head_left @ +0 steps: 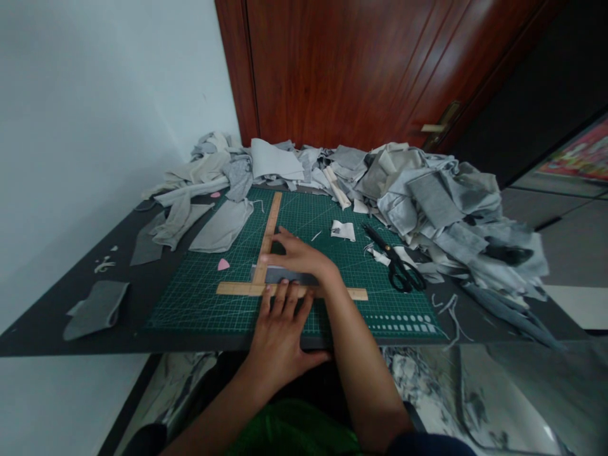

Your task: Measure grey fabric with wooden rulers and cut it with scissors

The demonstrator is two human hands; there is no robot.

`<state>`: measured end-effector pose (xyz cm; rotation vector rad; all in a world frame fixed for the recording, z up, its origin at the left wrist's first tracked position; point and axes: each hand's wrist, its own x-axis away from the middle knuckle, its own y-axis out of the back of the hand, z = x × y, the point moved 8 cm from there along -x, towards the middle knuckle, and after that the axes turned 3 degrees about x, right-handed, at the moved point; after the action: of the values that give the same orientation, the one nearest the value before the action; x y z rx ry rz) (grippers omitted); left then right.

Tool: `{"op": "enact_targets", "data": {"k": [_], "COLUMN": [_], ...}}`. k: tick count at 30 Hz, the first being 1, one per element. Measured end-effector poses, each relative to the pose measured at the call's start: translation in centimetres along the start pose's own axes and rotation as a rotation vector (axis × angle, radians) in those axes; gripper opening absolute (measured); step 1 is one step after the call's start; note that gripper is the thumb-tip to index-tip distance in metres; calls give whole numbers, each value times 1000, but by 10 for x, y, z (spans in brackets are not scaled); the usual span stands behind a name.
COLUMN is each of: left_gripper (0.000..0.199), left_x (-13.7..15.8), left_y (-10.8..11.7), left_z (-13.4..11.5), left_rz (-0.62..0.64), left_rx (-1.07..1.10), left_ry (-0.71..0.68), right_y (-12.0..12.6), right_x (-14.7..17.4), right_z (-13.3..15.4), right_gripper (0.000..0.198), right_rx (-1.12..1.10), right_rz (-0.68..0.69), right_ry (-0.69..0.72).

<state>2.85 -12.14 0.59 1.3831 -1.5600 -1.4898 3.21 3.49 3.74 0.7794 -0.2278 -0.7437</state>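
Two wooden rulers form an upside-down T on the green cutting mat. My left hand lies flat, fingers spread, with its fingertips on the crosswise ruler. Above it, my right hand reaches in from the right. Its thumb and fingers are stretched apart, touching the lengthwise ruler; nothing is visibly clasped. A strip of grey fabric lies under the rulers, partly hidden by my hands. A pink piece of tailor's chalk rests to the left of the rulers.
Black-handled scissors lie on the mat's right side, near a small white fabric scrap. A large heap of grey fabric pieces covers the back right. More scraps line the back left, and a folded grey piece sits front left.
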Motion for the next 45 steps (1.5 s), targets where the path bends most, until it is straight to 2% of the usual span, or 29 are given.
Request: {"op": "enact_targets", "data": {"k": [3, 6, 10, 14, 17, 21, 31, 37, 45], "left_gripper": [113, 115, 116, 116, 117, 117, 117, 109, 114], "left_x": [1, 0, 0, 0, 0, 0, -1, -2, -1], "left_y": [0, 0, 0, -2, -2, -1, -1, 1, -1], "left_z": [0, 0, 0, -1, -1, -2, -3, -4, -5], "left_rz": [-13, -18, -15, -15, -14, -12, 3, 10, 4], "left_rx": [-4, 8, 14, 5, 3, -3, -14, -11, -27], "left_ry": [-4, -5, -2, 0, 3, 2, 3, -14, -4], "right_y": [38, 54, 46, 33, 29, 27, 27, 26, 26], "right_x": [21, 42, 61, 67, 67, 67, 69, 69, 69], "right_z": [-20, -50, -66, -59, -56, -57, -56, -57, -59], "right_gripper": [44, 28, 27, 29, 18, 8, 8, 9, 10], "right_rx": [-153, -217, -225, -189, -124, -53, -17, -31, -16], "right_rz": [-179, -202, -58, 93, 150, 166, 154, 162, 165], "right_ry": [-1, -71, -125, -140, -150, -155, -159, -166, -171]}}
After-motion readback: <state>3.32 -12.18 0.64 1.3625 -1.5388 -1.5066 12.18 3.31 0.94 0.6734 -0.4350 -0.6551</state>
